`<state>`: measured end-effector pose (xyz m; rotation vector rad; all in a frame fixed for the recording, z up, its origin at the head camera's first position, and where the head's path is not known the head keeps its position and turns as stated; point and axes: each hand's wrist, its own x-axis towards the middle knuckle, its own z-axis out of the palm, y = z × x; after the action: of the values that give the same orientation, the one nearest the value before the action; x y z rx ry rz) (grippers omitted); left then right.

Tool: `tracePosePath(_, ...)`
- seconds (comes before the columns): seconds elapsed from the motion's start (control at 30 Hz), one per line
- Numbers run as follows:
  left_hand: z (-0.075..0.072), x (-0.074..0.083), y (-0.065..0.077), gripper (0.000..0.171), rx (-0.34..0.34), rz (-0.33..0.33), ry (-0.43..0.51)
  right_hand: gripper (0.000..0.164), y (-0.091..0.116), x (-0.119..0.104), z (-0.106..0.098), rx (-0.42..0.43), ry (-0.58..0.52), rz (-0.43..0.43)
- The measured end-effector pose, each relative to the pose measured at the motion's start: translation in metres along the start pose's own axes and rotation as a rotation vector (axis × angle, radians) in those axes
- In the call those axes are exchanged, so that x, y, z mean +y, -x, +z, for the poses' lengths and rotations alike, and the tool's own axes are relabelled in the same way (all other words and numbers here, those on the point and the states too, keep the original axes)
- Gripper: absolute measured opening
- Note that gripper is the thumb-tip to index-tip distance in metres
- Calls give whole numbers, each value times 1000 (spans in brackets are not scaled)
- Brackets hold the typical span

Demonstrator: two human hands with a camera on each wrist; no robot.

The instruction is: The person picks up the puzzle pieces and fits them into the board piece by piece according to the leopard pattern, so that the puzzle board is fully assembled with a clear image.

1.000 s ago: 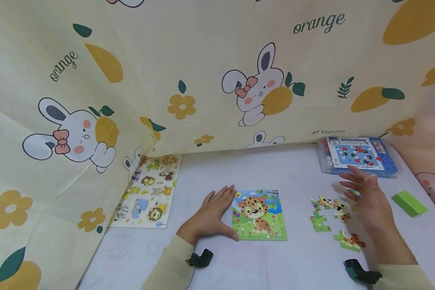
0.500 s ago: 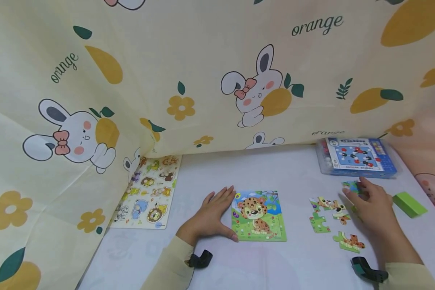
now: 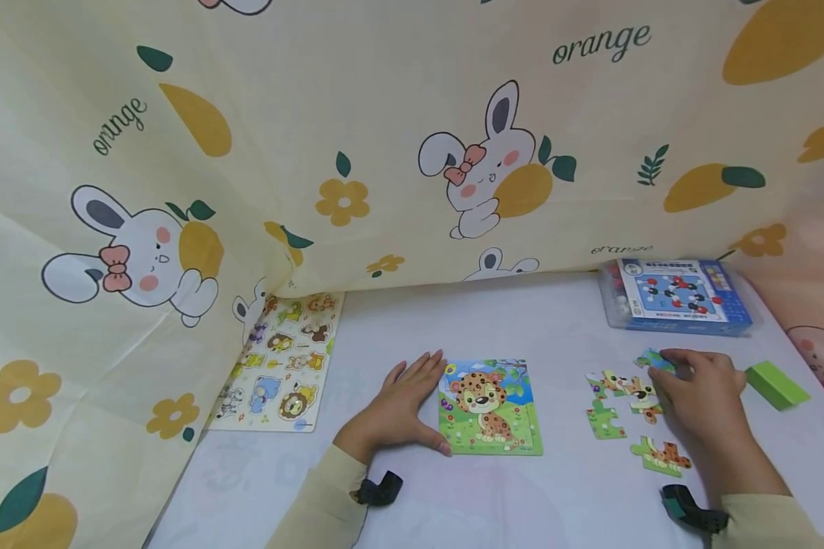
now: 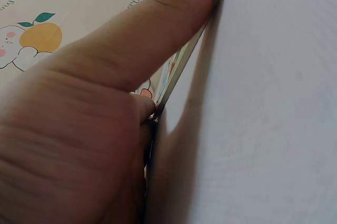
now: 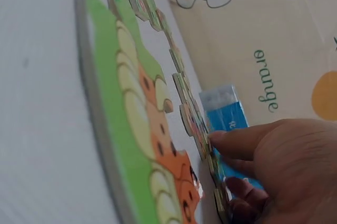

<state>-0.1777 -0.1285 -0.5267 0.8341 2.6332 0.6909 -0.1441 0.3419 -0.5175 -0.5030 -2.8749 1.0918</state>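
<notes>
My left hand (image 3: 398, 415) lies at the left side of a square leopard picture board (image 3: 490, 408), fingers spread and thumb at its lower left edge. In the left wrist view the thumb (image 4: 137, 40) runs along the board's edge. At the right, my right hand (image 3: 707, 396) pinches a blue jigsaw puzzle piece (image 3: 654, 361) between thumb and fingers, just behind the loose leopard-face piece (image 3: 644, 398). A green piece (image 3: 606, 421) lies left of it. A spotted leopard-body piece (image 3: 662, 457) lies nearer me and fills the right wrist view. My right palm partly hides the table there.
A clear-sided box with a blue molecule label (image 3: 680, 297) stands at the back right. A green block (image 3: 776, 386) lies right of my right hand. An animal sticker-like sheet (image 3: 291, 374) lies at the left, partly under the printed curtain (image 3: 357, 145).
My right hand has come down from an open pose, taken hold of the blue puzzle piece and shifted it left toward the other loose pieces. My left hand has stayed in place.
</notes>
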Motion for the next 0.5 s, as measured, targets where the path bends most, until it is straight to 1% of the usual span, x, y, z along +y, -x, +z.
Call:
tracePosePath(0.23, 0, -1, 0, 146, 4, 5, -4, 51, 4, -8, 1, -50, -118, 9)
tracePosePath(0.37, 0, 0, -1, 146, 5, 3, -1, 46, 9, -16, 5, -34, -151, -34)
tracePosePath(0.5, 1, -1, 0, 146, 7, 4, -2, 50, 15, -26, 7, -50, -185, -88)
